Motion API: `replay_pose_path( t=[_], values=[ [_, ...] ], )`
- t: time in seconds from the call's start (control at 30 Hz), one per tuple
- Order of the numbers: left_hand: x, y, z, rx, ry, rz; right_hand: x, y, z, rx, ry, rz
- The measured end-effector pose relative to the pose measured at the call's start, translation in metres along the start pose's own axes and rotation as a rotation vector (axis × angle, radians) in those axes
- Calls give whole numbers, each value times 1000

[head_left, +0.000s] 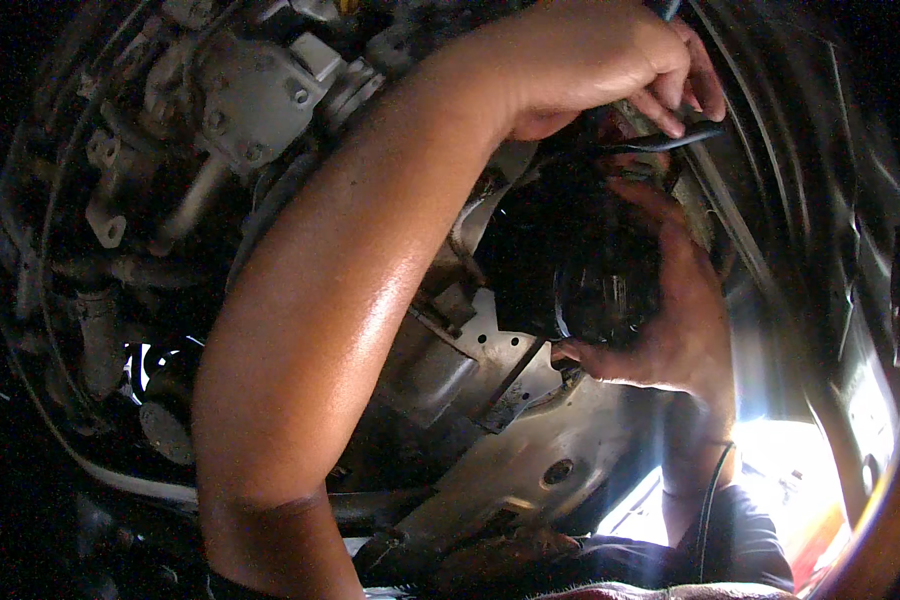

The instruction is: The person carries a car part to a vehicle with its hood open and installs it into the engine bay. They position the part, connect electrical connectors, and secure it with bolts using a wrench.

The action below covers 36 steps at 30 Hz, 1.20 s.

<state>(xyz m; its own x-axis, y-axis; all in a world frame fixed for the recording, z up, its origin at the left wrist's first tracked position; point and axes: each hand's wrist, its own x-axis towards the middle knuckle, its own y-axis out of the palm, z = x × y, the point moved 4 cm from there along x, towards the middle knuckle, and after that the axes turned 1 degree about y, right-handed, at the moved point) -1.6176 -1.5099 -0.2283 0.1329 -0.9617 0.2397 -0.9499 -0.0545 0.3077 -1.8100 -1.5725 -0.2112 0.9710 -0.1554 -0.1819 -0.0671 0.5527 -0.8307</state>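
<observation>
My left arm crosses the view from the lower left, and my left hand [640,65] is at the upper right with its fingers curled down. Its fingertips pinch at a thin black tapered strip [670,140]; its kind cannot be made out. A bit of something blue [667,8] shows above that hand. Below it, my right hand [680,310] reaches up from the lower right and wraps round the side of a black rounded housing [575,240]. The thumb lies under the housing, by a metal bracket [505,345]; the other fingertips are partly in shadow.
Greasy metal vehicle parts [260,100] fill the upper left, with a pipe [100,340] below them. A pale metal beam [530,450] with holes runs beneath the housing. Dark curved panels [770,180] close in the right side. Bright light comes in at the lower right.
</observation>
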Motion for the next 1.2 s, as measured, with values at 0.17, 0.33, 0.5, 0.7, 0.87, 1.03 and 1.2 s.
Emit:
replay_pose_path(
  t=[0.17,0.33,0.5,0.7,0.87,1.03,1.2],
  values=[
    [10,5,17,-245,70,24,-1,1,2,-13,32,18],
    [4,5,29,-171,-134,11,2,3,5,38,64,32],
    [8,17,29,-8,-26,-31,1,5,9,-21,29,52],
    [8,15,38,213,-222,-72,-3,3,4,-50,-38,26],
    [3,28,40,0,-256,-17,-4,8,5,-24,3,40],
    [-6,51,44,16,-246,180,-3,21,11,-95,36,52],
    [-3,60,53,-58,-341,319,-4,22,16,-128,-82,-16]
  ],
)
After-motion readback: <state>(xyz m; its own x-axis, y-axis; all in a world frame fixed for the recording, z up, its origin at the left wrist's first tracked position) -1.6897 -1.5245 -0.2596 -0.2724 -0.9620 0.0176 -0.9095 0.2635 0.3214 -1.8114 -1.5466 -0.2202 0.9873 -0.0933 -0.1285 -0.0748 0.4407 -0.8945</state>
